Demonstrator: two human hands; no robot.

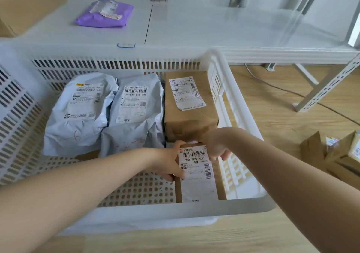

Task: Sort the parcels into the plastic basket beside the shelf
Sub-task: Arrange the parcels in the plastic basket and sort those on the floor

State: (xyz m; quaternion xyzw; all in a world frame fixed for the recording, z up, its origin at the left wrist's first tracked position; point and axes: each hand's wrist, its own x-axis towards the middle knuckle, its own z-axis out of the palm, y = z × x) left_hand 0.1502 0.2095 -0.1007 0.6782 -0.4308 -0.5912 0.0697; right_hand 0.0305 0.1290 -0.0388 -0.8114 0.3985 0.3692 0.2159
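Observation:
A white plastic basket stands on the floor in front of the shelf. Inside lie two grey poly-bag parcels and a brown box parcel along the far wall. A smaller brown box with a white label sits in the near right corner. My left hand grips its left edge, thumb on top. My right hand holds its far right corner, fingers curled over the edge.
A purple parcel lies on the white shelf behind the basket. Brown cardboard boxes sit on the wooden floor to the right. A large carton is at the top left. Shelf legs and a cable cross the floor.

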